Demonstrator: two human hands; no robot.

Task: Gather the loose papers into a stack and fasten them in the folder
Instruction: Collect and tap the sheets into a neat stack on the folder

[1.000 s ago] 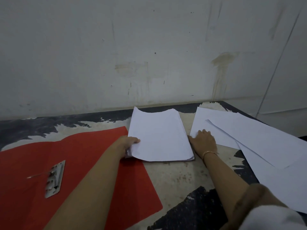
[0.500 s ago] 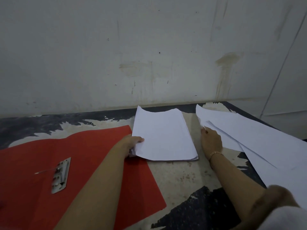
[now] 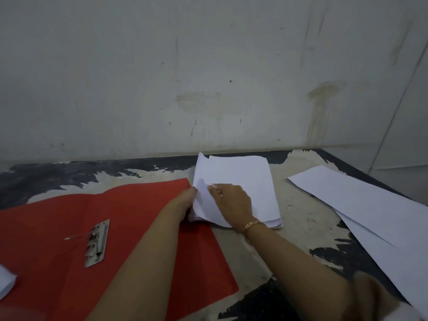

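Note:
A stack of white papers (image 3: 250, 181) lies on the table just right of the open red folder (image 3: 115, 228). My left hand (image 3: 185, 202) grips the stack's left edge, thumb on top. My right hand (image 3: 231, 200) is over the stack's near left part. Its bent fingers hold a loose sheet (image 3: 203, 205) that curls up against the left hand. The folder's metal fastener (image 3: 97, 242) lies flat with a thin prong sticking out to the left. More loose sheets (image 3: 370, 216) overlap at the right.
A stained wall stands right behind the table. The worn black and beige tabletop (image 3: 301, 216) ends at the right, under the loose sheets. A corner of white paper (image 3: 5, 281) shows at the bottom left, on the folder's edge.
My right hand left the loose sheets at the right and came over onto the stack with one sheet. The left hand stayed on the stack's left edge.

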